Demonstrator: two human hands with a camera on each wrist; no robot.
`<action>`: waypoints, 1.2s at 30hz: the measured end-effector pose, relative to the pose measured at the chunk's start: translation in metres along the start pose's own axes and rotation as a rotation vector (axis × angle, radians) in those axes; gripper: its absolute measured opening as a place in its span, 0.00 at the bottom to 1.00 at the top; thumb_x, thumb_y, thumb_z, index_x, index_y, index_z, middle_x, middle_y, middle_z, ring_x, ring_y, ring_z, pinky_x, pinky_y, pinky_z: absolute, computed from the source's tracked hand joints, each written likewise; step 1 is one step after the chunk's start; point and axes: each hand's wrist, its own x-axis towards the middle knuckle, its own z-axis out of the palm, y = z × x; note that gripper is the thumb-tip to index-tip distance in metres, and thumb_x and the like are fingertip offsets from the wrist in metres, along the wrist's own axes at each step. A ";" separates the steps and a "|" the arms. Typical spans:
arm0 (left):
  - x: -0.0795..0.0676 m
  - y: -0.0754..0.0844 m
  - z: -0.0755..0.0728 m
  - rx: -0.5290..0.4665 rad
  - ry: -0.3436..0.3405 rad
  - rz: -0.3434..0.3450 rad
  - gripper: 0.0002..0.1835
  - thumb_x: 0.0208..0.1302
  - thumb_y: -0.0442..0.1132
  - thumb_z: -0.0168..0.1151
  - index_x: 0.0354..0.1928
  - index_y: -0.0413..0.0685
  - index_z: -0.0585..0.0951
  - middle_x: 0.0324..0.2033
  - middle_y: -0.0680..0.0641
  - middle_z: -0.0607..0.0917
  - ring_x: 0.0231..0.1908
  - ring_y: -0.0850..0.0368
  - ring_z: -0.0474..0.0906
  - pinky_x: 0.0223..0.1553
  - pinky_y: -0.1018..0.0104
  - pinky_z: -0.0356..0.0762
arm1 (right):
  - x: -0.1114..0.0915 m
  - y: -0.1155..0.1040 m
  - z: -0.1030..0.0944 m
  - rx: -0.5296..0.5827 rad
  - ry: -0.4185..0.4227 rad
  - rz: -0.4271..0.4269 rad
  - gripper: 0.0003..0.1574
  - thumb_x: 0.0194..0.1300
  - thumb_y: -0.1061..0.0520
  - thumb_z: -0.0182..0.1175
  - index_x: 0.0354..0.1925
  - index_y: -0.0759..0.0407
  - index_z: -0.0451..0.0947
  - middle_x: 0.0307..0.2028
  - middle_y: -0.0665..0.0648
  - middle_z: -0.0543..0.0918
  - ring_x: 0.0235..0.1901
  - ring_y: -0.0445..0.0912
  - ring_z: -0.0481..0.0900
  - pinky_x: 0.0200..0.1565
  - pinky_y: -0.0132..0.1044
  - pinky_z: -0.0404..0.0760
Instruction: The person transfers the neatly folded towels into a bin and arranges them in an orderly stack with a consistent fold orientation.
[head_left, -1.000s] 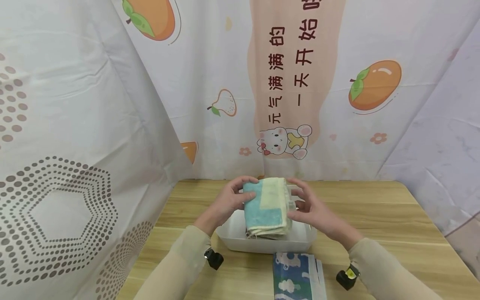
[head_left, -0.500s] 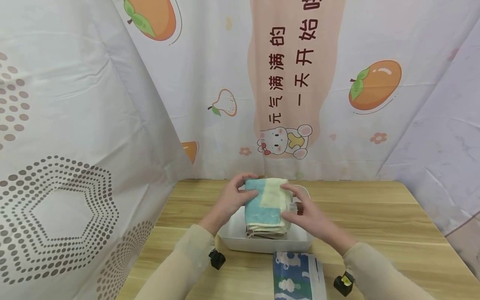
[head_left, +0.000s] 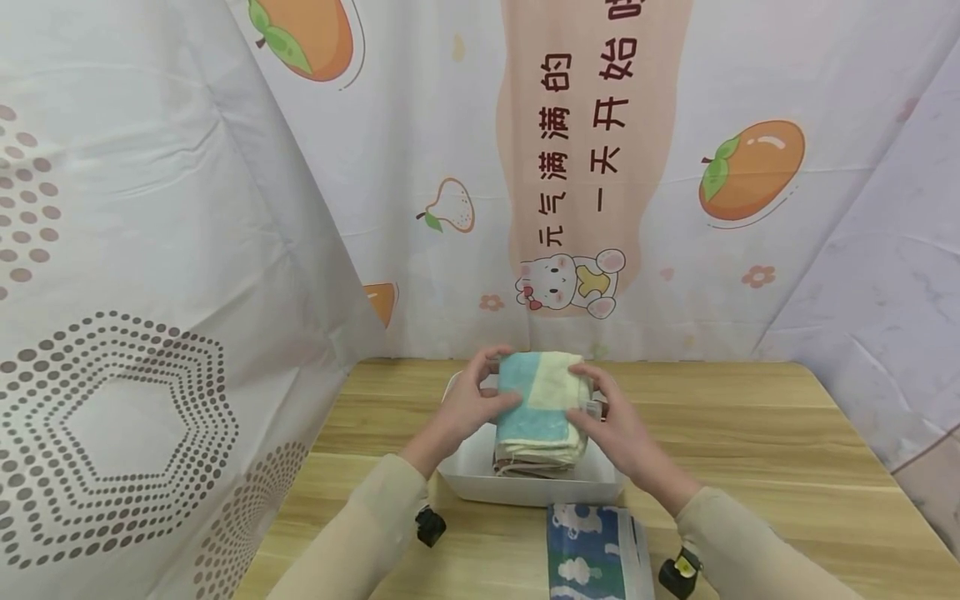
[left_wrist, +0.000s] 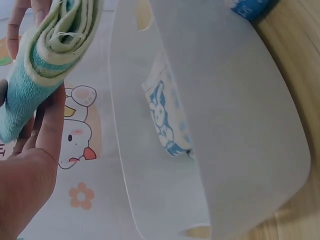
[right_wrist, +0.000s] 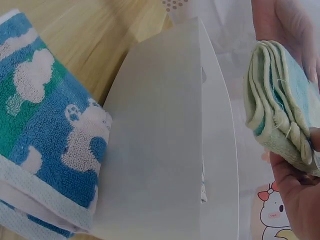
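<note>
A folded light-blue and cream towel [head_left: 536,421] is held up over a white plastic bin [head_left: 517,490], its layered edge facing the person. My left hand [head_left: 474,403] grips the towel's left side, thumb on the front and fingers behind. On the opposite side my right hand [head_left: 618,423] grips it the same way, near a small white tag. The wrist views show the towel's rolled layers [right_wrist: 275,100] well above the bin's rim. Inside the bin lies a white cloth with a blue rabbit print [left_wrist: 162,117], mostly hidden from the head view.
In front of the bin, on the wooden table [head_left: 757,467], lies a folded blue and green towel with white bears [head_left: 588,554]. A printed curtain [head_left: 420,125] hangs right behind the table, and another [head_left: 150,250] borders its left side.
My right hand has moved left, from beside the towel to gripping its right edge. The towel has shifted slightly right. The bin and the blue and green towel stay put.
</note>
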 end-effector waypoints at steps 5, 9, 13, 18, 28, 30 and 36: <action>-0.002 -0.007 -0.005 0.033 -0.061 0.006 0.36 0.67 0.35 0.69 0.72 0.70 0.67 0.66 0.41 0.69 0.51 0.45 0.84 0.36 0.53 0.87 | 0.004 0.002 -0.002 0.024 -0.003 0.025 0.38 0.74 0.57 0.62 0.74 0.43 0.59 0.60 0.66 0.65 0.46 0.55 0.81 0.42 0.42 0.83; -0.001 -0.011 -0.008 0.053 -0.080 0.006 0.33 0.68 0.35 0.68 0.71 0.66 0.70 0.66 0.40 0.68 0.49 0.47 0.85 0.35 0.54 0.87 | 0.008 0.001 -0.004 -0.007 -0.008 0.045 0.38 0.74 0.54 0.63 0.75 0.43 0.59 0.66 0.65 0.64 0.56 0.59 0.77 0.49 0.46 0.82; 0.003 -0.013 -0.009 0.080 -0.082 -0.021 0.29 0.68 0.35 0.69 0.68 0.61 0.74 0.65 0.38 0.67 0.46 0.48 0.85 0.35 0.55 0.87 | 0.013 0.001 -0.005 -0.082 -0.023 0.056 0.39 0.73 0.51 0.64 0.76 0.45 0.60 0.73 0.61 0.60 0.69 0.61 0.63 0.62 0.58 0.74; 0.012 -0.014 -0.009 0.099 -0.090 -0.082 0.27 0.66 0.35 0.70 0.66 0.58 0.76 0.66 0.38 0.66 0.44 0.47 0.85 0.34 0.53 0.88 | 0.023 0.003 -0.004 -0.125 -0.056 0.080 0.41 0.72 0.51 0.64 0.76 0.49 0.58 0.77 0.62 0.55 0.74 0.63 0.55 0.67 0.66 0.65; 0.028 -0.022 -0.012 0.179 -0.070 -0.168 0.27 0.65 0.36 0.72 0.64 0.59 0.77 0.64 0.39 0.70 0.45 0.46 0.82 0.36 0.53 0.88 | 0.041 0.010 -0.001 -0.114 -0.127 0.150 0.44 0.72 0.57 0.63 0.78 0.55 0.53 0.72 0.73 0.59 0.56 0.63 0.75 0.35 0.45 0.86; 0.031 -0.024 -0.012 0.194 -0.072 -0.185 0.26 0.65 0.36 0.72 0.63 0.60 0.77 0.64 0.39 0.70 0.46 0.46 0.82 0.36 0.53 0.88 | 0.044 0.012 0.000 -0.135 -0.129 0.165 0.45 0.72 0.58 0.64 0.78 0.55 0.54 0.72 0.72 0.60 0.51 0.58 0.77 0.33 0.45 0.86; 0.036 -0.032 -0.011 0.252 -0.082 -0.225 0.26 0.66 0.36 0.71 0.64 0.57 0.77 0.65 0.39 0.71 0.48 0.47 0.81 0.36 0.54 0.88 | 0.050 0.018 0.007 -0.192 -0.133 0.194 0.47 0.69 0.60 0.66 0.77 0.60 0.54 0.67 0.70 0.68 0.42 0.52 0.78 0.30 0.44 0.85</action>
